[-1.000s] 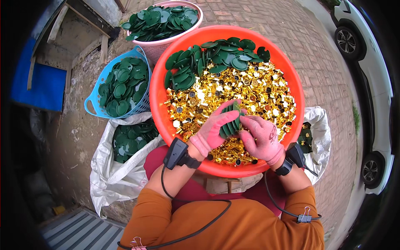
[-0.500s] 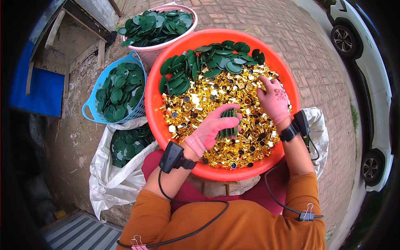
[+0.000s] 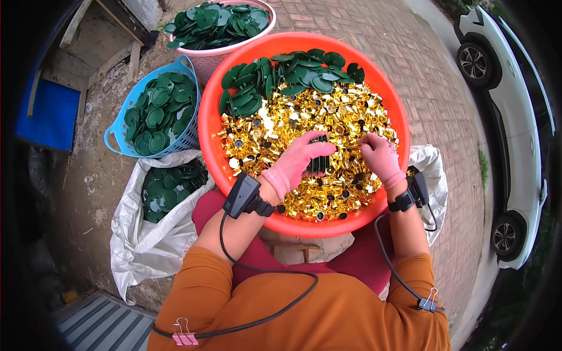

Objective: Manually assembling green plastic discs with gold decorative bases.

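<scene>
centrally over the basin (image 3: 319, 229), the left hand (image 3: 293, 161) clamps green discs (image 3: 318, 167). toward the basin's right, the right hand (image 3: 383, 158) is by gold bits (image 3: 304, 199); its grip cannot be told.

Legible texts, labels, brands, numbers and signs: we record none. Illegible markings: one item, a small dark-reddish print (image 3: 394, 147), faint, on the back of the pink-gloved right hand (image 3: 380, 161), which sits at about three o'clock within the orange-red basin (image 3: 209, 131). We see the print at a slant, near the outer edge of the glove, too small and too foreshortened for us to make out any character.
</scene>
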A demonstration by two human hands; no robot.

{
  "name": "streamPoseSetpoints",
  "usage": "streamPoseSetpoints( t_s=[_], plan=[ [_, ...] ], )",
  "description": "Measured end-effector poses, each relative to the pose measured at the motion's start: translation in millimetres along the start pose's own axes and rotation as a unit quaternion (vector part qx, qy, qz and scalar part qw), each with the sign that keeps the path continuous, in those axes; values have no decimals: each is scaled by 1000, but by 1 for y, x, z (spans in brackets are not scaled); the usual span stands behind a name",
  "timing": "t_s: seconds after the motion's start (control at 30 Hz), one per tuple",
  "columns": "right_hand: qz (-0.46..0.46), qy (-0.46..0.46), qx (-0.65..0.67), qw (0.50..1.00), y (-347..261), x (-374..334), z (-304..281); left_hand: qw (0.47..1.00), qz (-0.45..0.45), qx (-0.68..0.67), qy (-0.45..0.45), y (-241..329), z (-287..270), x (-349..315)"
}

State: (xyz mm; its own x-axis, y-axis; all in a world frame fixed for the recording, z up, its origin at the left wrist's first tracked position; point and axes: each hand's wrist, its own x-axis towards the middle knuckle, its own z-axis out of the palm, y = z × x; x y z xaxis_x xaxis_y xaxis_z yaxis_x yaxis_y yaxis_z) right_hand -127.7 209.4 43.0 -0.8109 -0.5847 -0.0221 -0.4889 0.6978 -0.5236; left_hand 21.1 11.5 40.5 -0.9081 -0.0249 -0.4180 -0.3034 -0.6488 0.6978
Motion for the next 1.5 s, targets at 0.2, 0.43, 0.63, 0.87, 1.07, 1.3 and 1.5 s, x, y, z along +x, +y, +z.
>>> streamPoseSetpoints(
  t_s=[0.2,0.43,0.63,0.87,1.07,1.3,1.5],
  plan=[
    [-54,-70,25,996,-10,-9,21,1000,2,9,-6,8,-3,-2],
    [48,-145,98,983,-19,-3,4,1000,20,-21,7,14,-9,2],
    [-86,-86,-39,992,-36,-26,5,1000,2,-18,24,13,-6,7],
    [-107,-22,-62,992,-22,-35,28,1000,-5,2,17,11,-2,2],
    [-74,-51,-35,995,-28,-32,26,1000,-16,-7,20,7,-3,3],
    [-32,-46,49,997,-22,-28,23,1000,-19,12,18,8,1,3],
    [116,-111,417,895,-31,-30,2,999,-23,-13,-18,11,0,0]
  ],
)
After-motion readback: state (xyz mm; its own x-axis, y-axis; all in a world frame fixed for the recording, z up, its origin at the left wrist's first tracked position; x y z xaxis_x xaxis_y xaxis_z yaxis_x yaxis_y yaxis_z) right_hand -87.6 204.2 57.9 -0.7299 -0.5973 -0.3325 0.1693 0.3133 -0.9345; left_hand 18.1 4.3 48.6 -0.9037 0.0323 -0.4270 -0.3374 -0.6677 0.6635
